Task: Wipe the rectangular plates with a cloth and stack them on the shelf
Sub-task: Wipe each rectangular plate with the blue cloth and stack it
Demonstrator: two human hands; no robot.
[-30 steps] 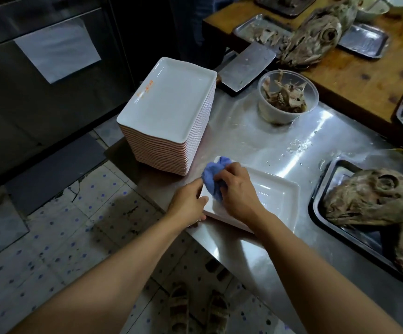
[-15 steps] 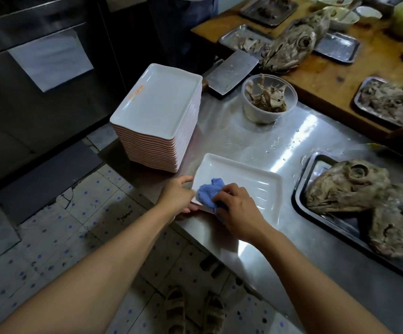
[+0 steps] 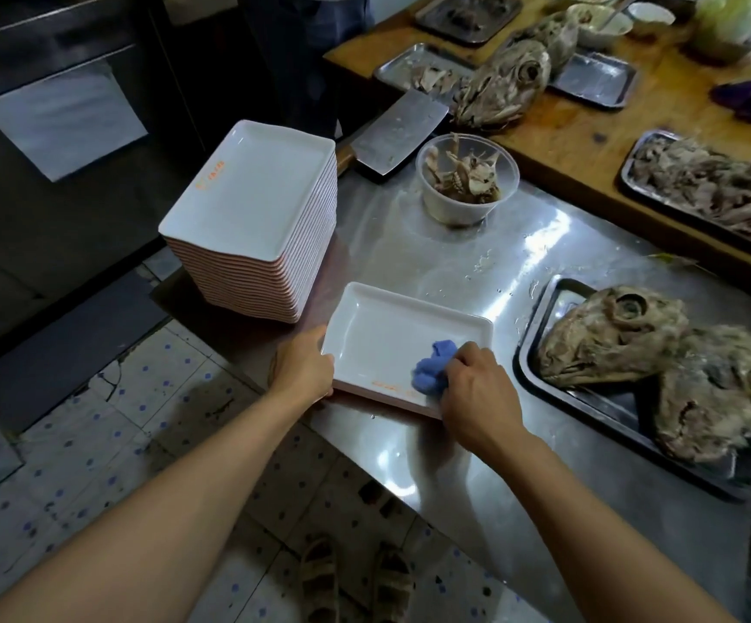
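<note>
Head view: right hand (image 3: 477, 388) grips crumpled blue cloth (image 3: 432, 367); left hand (image 3: 304, 368) holds glossy rectangular plate (image 3: 387, 335).

— What is sitting where on the shiny steel counter (image 3: 477, 272)?

— A single white rectangular plate (image 3: 391, 335) is lying at the near edge. The tall stack of white rectangular plates (image 3: 256, 218) is standing just behind it to the left.

— And the hands?

— The left hand (image 3: 304, 368) is holding the single plate's left end; the right hand (image 3: 477, 393) is pressing a crumpled blue cloth (image 3: 434, 373) inside its near right corner.

— Further back?

— A round translucent plastic tub of bones (image 3: 465, 179) is sitting behind the plate, with a broad steel cleaver (image 3: 398, 132) lying just behind and left of it. A dark metal tray (image 3: 557, 388) is resting to the right.
</note>
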